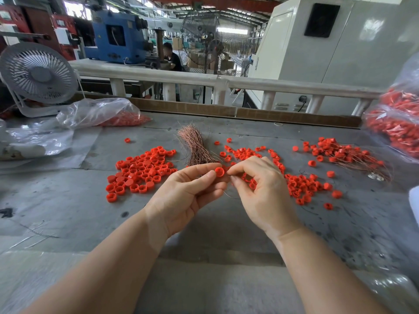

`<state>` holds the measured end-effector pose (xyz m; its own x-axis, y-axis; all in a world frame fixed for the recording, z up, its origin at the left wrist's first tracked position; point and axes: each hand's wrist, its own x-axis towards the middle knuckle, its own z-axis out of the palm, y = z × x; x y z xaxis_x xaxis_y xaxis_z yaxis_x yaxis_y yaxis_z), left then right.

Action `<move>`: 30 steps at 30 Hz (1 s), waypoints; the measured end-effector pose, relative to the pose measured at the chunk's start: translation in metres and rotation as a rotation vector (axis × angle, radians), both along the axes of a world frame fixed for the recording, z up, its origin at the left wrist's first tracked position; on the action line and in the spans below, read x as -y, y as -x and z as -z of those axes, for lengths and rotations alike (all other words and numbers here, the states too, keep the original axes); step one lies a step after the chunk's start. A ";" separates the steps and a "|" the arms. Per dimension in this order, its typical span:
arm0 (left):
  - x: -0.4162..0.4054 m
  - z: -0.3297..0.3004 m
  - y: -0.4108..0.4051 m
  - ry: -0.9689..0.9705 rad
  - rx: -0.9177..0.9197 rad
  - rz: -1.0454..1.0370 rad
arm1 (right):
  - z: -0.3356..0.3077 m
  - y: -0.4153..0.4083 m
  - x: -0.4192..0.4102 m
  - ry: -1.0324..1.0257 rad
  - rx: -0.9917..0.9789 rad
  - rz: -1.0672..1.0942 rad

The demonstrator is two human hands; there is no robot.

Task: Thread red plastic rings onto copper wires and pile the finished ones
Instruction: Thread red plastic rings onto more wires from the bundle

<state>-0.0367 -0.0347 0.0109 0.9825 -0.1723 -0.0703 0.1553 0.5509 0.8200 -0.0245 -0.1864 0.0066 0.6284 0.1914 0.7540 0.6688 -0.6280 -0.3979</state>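
The tabletop [68, 200] is grey, scuffed and blotched with dark stains, with a brown board edging its far side and a white rail [204, 79] behind that. Beyond lies a factory hall: a blue machine [115, 37] at eleven o'clock, a large cream cabinet [328, 53] at one o'clock, a tall wire-caged fan [201, 39] at twelve, and a seated person [172, 56] beside it. A small white desk fan [38, 73] stands at ten o'clock on the tabletop, next to crumpled clear plastic bags [97, 112].

At the centre, the left hand [188, 191] pinches a red ring [219, 171] between thumb and fingertips, its fingers curled round it. The right hand [260, 189] meets it just beside, fingers bent, pinching a thin copper wire [229, 194] that trails below the hands.

A bundle of copper wires [195, 146], frayed and shiny, lies at twelve o'clock from the hands. Loose rings [142, 171], short, glossy, round, spread at ten o'clock; more rings [303, 184] scatter at two to three o'clock. The finished pile [340, 152], rings with wires trailing, sits at two o'clock, well apart. A clear bag of red pieces [399, 123] bulges at the right edge.
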 end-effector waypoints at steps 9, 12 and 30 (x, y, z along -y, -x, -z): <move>0.000 0.000 0.000 -0.002 0.008 0.037 | 0.000 -0.001 0.001 -0.021 -0.010 -0.007; 0.000 -0.001 0.001 -0.004 0.012 0.048 | -0.001 0.000 0.001 -0.023 -0.013 -0.008; -0.001 -0.002 0.001 -0.006 0.037 0.067 | 0.002 -0.005 0.000 -0.058 -0.046 -0.041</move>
<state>-0.0375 -0.0341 0.0127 0.9708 -0.2372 -0.0355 0.1612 0.5357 0.8289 -0.0193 -0.1864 0.0049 0.6555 0.1742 0.7349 0.6732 -0.5758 -0.4640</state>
